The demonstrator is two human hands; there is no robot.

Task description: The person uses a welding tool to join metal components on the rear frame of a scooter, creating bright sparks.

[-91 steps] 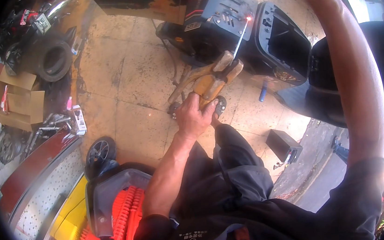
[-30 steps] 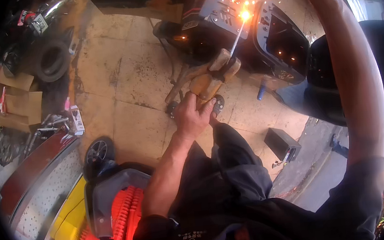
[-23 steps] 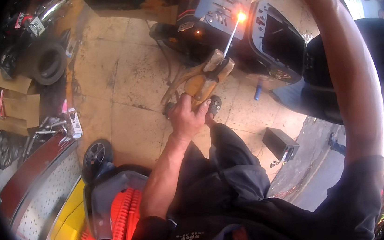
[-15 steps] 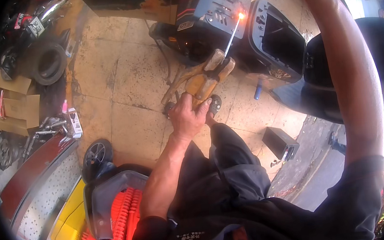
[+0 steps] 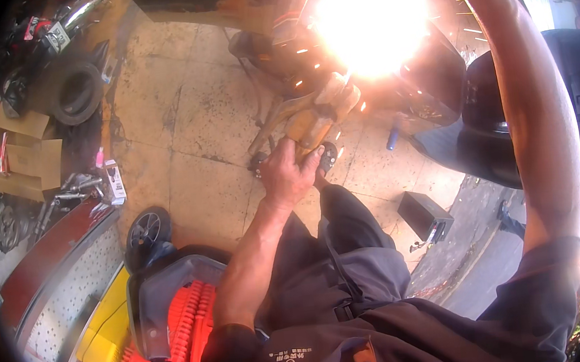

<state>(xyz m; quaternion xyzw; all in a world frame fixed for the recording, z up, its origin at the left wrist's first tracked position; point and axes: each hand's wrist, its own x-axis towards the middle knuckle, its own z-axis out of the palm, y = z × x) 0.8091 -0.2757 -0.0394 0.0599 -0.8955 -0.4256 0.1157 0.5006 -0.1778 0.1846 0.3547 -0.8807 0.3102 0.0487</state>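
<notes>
Setting: workshop floor (image 5: 178, 122) of worn yellowish tiles, cluttered along the person's left edge.
Step in hand: arc welding, judged mid-strike; a white flare (image 5: 372, 20) with flying sparks blots out the workpiece, a dark machine body (image 5: 427, 75) standing on the floor ahead.
Left hand: left hand (image 5: 290, 177) closed tight around the grip of the electrode holder (image 5: 312, 118), a tan, worn clamp pointing up and away toward the flare.
Electrode: rod itself lost in the glare; its tip seems to sit at the flare's centre.
Right hand: right arm (image 5: 539, 126) raised high across the right side; the hand runs out at the top rim, so I cannot tell whether it is open or closed, nor what it holds.
Next move calls for: judged, a steady left hand keeping the rod tip close to the metal and feeding it in evenly; the seam cannot be seen here.
In the way: cable (image 5: 259, 124) trailing on the floor near the holder; small blue object (image 5: 393, 138) lying just beside the machine; glare hides the joint.
Around: tyre (image 5: 76, 94) and cardboard boxes (image 5: 22, 156) at far left, small black wheel (image 5: 145, 228) near the knee, red and yellow crates (image 5: 178, 327) low left, black box (image 5: 424, 213) on the floor by the right leg, big dark rounded shape (image 5: 489, 125) at right.
Risk: judged, sparks land near the trousers (image 5: 353, 245) and the cable.
</notes>
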